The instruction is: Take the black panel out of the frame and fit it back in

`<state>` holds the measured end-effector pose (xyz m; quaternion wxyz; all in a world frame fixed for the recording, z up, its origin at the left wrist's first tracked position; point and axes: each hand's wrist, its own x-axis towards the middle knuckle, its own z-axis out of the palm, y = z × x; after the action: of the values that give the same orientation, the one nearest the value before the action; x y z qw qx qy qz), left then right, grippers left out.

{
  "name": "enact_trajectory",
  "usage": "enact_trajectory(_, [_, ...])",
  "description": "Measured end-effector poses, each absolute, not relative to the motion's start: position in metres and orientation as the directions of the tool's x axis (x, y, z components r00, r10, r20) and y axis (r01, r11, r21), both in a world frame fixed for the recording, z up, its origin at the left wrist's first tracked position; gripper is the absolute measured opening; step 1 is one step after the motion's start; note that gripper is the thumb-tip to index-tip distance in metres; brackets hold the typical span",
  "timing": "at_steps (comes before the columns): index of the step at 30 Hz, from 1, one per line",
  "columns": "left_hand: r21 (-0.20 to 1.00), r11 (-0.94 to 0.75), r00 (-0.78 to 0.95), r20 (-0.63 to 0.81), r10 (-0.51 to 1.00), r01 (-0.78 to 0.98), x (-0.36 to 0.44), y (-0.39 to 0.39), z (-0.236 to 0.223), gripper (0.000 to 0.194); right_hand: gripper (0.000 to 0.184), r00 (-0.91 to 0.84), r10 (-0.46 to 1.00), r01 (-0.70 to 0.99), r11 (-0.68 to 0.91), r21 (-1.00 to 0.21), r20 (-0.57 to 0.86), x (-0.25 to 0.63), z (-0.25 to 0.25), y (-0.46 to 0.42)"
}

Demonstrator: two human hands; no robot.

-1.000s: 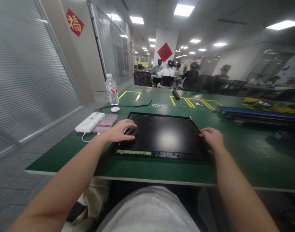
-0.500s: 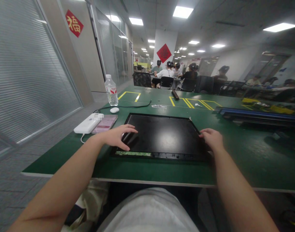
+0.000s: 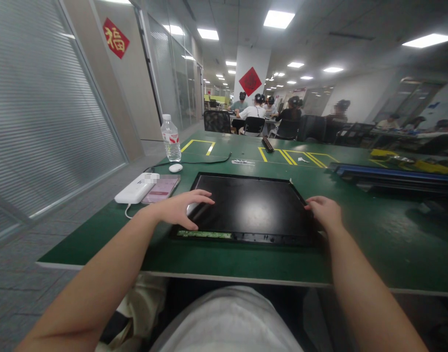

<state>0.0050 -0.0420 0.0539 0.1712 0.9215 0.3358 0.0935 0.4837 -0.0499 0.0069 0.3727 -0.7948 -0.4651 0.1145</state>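
A black LCD panel (image 3: 242, 203) in a dark frame lies flat on the green table (image 3: 110, 234) in front of me. Along its near edge, on the left, runs a narrow green circuit board (image 3: 203, 235). My left hand (image 3: 181, 209) rests at the panel's left edge, thumb and fingers spread apart over it. At the opposite side, the closed fingers of my right hand (image 3: 324, 212) pinch the panel's right edge. The undersides of both hands are hidden.
Left of the panel are a white power bank (image 3: 136, 188) with a cable, a phone (image 3: 161, 188), a white earbud case (image 3: 176, 167) and a water bottle (image 3: 171, 139). Long dark strips (image 3: 388, 176) lie at the right. Several people sit at tables beyond.
The whole view has shifted slightly to the right and down. Both hands keep the same places on the panel.
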Motion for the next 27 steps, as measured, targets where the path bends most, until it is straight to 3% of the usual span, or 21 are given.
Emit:
enact_trajectory(10, [0.334,-0.748,0.773,0.08,0.629,0.574,0.005,-0.041,0.052,0.071,0.03,0.532,0.826,0.668,-0.276,-0.691,0.184,0.485,0.004,-0.048])
enact_trajectory(17, [0.376,-0.705,0.741,0.068,0.668,0.601,0.004,-0.039,0.05,0.07,0.031,0.527,0.829,0.666,-0.263,-0.698,0.19,0.487,0.003,-0.048])
enact_trajectory(22, [0.348,-0.583,0.587,0.108,0.803,0.734,0.0,-0.026,0.041,0.059,0.032,0.516,0.833,0.669,-0.246,-0.701,0.2,0.487,0.003,-0.048])
enact_trajectory(27, [0.184,-0.386,0.365,0.14,0.921,0.904,-0.006,-0.012,0.035,0.048,0.032,0.517,0.833,0.675,-0.255,-0.692,0.198,0.484,0.005,-0.05])
